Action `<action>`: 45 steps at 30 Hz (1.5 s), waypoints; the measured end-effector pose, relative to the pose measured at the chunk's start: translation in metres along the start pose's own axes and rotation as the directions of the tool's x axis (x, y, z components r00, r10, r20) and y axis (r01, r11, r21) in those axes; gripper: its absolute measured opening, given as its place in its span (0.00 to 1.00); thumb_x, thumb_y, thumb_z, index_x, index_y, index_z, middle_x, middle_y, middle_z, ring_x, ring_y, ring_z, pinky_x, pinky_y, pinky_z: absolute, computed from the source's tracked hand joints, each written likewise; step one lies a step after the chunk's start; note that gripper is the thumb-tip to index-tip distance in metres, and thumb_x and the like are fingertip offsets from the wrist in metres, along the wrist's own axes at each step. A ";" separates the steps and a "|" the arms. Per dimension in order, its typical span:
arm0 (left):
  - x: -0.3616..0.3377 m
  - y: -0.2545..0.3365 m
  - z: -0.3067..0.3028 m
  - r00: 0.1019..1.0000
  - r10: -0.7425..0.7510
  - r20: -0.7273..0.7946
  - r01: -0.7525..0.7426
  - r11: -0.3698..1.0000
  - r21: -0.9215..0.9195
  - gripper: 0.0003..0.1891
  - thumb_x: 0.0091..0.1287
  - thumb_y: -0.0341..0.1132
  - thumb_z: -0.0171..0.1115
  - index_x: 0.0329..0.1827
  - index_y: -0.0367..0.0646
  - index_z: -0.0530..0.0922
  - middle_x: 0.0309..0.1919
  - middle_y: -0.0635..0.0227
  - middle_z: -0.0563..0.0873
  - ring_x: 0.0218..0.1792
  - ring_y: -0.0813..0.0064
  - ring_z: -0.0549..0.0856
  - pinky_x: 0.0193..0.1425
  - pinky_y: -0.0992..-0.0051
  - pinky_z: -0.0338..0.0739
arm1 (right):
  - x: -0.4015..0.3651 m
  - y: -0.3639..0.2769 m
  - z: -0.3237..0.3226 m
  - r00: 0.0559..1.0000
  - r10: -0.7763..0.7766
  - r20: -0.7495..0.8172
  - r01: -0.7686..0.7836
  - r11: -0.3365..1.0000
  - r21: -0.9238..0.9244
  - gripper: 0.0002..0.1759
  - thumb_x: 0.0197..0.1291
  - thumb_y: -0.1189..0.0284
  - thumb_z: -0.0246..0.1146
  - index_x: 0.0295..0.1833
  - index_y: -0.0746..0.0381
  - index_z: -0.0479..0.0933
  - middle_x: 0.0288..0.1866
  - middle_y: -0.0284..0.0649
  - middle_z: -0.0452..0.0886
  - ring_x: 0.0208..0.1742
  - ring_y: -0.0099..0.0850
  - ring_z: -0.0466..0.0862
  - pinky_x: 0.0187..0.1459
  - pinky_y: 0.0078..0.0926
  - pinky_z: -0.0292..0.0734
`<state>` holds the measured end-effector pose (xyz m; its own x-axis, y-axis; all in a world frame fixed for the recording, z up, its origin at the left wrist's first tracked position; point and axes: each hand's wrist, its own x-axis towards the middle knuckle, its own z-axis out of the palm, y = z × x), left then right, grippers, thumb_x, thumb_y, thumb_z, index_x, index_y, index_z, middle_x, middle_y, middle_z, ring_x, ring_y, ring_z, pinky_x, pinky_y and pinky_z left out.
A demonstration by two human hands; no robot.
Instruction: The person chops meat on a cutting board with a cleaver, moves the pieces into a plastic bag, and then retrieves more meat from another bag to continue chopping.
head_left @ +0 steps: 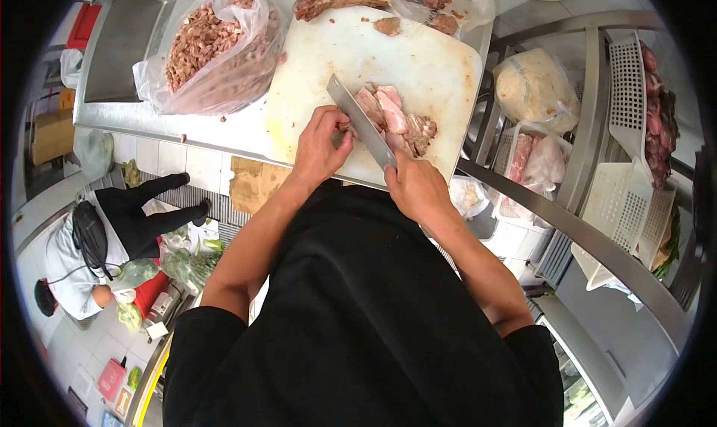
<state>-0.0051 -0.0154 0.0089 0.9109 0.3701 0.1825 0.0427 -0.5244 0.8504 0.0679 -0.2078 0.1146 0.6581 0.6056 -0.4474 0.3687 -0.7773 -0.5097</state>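
Observation:
My right hand is closed round the handle of a cleaver, whose broad blade slants up and left over the cutting board. Just left of the blade, my left hand has its fingers curled in on a small piece of meat, mostly hidden by the fingertips. Pink and brown cut meat lies in a loose pile to the right of the blade. The handle itself is covered by my right hand.
An open plastic bag of diced meat stands left of the board. Larger browned meat pieces lie along its far edge. On the right are a metal rack and white perforated baskets. A person bends over vegetables at lower left.

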 end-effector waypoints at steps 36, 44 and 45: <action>0.095 0.024 0.012 0.808 0.305 0.504 -0.429 0.891 0.147 0.15 0.64 0.34 0.65 0.52 0.45 0.87 0.57 0.60 0.87 0.60 0.53 0.83 0.69 0.57 0.75 | -0.081 0.109 -0.028 0.905 0.399 -0.146 -0.231 0.752 0.617 0.14 0.71 0.67 0.62 0.51 0.69 0.79 0.19 0.34 0.75 0.16 0.24 0.76 0.21 0.30 0.71; 0.120 0.045 0.009 0.693 0.068 0.718 -0.298 0.933 0.200 0.15 0.63 0.34 0.67 0.53 0.41 0.88 0.50 0.57 0.89 0.52 0.53 0.87 0.59 0.60 0.80 | -0.114 0.129 0.001 0.917 0.395 -0.044 -0.306 0.772 0.557 0.19 0.69 0.60 0.64 0.48 0.69 0.82 0.28 0.51 0.83 0.26 0.43 0.84 0.35 0.42 0.77; 0.122 0.043 0.008 0.749 0.032 0.662 -0.199 0.964 0.178 0.14 0.64 0.34 0.67 0.52 0.41 0.89 0.49 0.55 0.90 0.51 0.54 0.89 0.59 0.61 0.81 | -0.115 0.130 0.003 0.924 0.380 -0.048 -0.303 0.802 0.514 0.20 0.69 0.59 0.65 0.48 0.69 0.82 0.29 0.54 0.84 0.30 0.49 0.85 0.38 0.45 0.77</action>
<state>0.1115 0.0012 0.0639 0.9553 -0.2471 -0.1624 -0.0669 -0.7156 0.6953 0.0385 -0.3778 0.0975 0.7798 0.2555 -0.5715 -0.2412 -0.7198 -0.6510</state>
